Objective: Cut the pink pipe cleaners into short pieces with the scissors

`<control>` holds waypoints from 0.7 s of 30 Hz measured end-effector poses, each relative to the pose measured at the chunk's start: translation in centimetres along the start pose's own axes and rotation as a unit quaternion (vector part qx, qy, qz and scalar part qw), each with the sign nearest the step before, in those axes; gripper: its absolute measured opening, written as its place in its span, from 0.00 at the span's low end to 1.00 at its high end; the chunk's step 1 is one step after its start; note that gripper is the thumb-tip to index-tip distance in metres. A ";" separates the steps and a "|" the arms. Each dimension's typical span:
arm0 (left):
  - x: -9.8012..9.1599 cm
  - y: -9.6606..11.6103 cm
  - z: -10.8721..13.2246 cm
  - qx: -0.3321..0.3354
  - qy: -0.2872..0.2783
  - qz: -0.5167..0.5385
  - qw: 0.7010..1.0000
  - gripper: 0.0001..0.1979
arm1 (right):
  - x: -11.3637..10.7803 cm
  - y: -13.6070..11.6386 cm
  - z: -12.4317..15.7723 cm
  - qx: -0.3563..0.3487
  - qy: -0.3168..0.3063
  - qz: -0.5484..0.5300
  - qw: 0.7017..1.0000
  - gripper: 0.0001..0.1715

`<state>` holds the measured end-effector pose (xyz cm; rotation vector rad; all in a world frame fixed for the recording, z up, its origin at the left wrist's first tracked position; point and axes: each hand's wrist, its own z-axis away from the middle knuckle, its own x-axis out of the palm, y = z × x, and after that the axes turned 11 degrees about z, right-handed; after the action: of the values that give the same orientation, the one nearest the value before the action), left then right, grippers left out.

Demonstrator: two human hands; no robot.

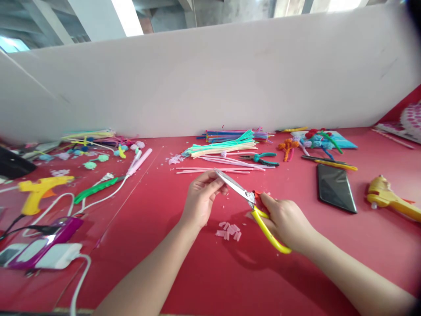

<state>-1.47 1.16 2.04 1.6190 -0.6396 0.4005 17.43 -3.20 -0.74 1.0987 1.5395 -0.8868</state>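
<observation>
My right hand grips yellow-handled scissors, whose blades point up and to the left. The blade tips reach the fingers of my left hand, which are pinched together. Whatever sits in that pinch is too small or too hidden to make out. Below the hands lies a small heap of short, pale pink cut pieces on the red table. Just beyond my left hand, thin pink pipe cleaners lie in rows.
Bundled pipe cleaners and teal-handled pliers lie toward the white partition. On the right are a black phone and a yellow glue gun. A second glue gun, a purple power strip and cords occupy the left.
</observation>
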 end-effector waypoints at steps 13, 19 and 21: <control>-0.1 0.0 0.2 -0.085 -0.069 -0.061 0.992 0.04 | -0.3 -0.3 -0.7 0.098 -0.036 -0.186 0.977 0.16; 0.6 -1.1 1.1 -0.210 -0.172 -0.134 0.953 0.07 | -1.3 -1.0 -1.1 0.158 -0.094 -0.478 0.859 0.14; 0.7 -1.3 1.2 -0.230 -0.187 -0.144 0.944 0.08 | -1.6 -1.3 -1.0 0.168 -0.099 -0.521 0.831 0.13</control>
<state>-0.31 -0.07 1.25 1.3126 -0.7039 -0.2669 16.03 -2.97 1.06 0.2624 1.8190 -1.9947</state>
